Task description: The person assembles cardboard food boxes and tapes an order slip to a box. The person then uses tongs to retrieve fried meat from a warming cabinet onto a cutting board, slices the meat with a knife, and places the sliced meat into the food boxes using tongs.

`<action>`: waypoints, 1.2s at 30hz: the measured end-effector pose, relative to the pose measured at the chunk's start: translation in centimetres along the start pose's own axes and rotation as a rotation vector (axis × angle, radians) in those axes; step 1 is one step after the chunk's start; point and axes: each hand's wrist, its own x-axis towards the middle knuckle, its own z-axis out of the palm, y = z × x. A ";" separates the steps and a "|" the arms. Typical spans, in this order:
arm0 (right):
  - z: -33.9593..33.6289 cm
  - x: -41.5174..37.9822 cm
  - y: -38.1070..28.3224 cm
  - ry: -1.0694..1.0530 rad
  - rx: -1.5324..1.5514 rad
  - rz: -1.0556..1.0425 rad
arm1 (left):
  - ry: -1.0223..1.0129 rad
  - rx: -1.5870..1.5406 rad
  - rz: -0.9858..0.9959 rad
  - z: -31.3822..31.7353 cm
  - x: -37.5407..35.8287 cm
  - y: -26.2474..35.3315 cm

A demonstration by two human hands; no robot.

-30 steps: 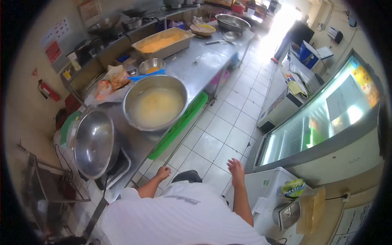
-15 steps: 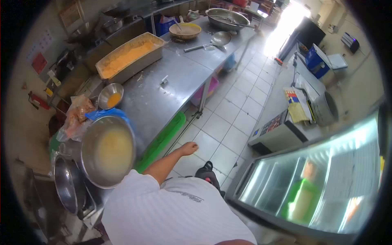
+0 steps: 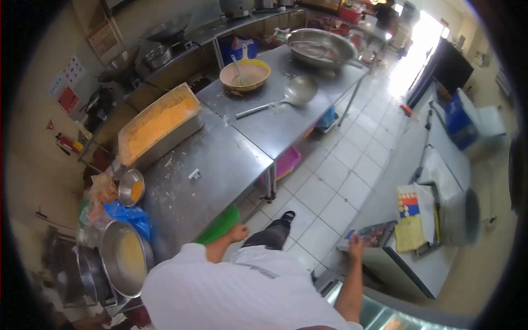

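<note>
My left hand hangs low beside the green bin under the steel table, its fingers curled in with nothing visible in them. On the right, my right hand is raised near the edge of the white counter; its fingers are small and blurred. A large metal bowl with pale yellow liquid stands at the table's near left end. Behind it are a blue plastic bag, a small bowl of orange content and a deep tray of orange powder.
Farther along the table are a yellow-rimmed bowl, a skimmer and a wide metal pan. A tiled aisle runs between table and counter. A distant person stands near the bright doorway.
The view has shifted forward along the table. My right hand has come into view, and one dark-clothed leg reaches farther forward. The glass-fronted cooler has mostly left the view.
</note>
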 end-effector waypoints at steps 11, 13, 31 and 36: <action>3.9 12.6 -10.3 0.232 0.190 0.107 | -0.287 0.185 0.443 -4.5 35.3 34.0; 3.8 14.1 -12.7 0.254 0.245 0.132 | -0.395 0.152 0.419 -4.7 41.0 38.8; -20.2 65.8 -25.6 -0.021 0.463 0.137 | 0.123 0.035 -0.128 1.5 62.2 47.6; -24.2 77.7 -24.0 -0.052 -0.104 -0.218 | 0.099 0.069 -0.293 5.0 68.4 45.3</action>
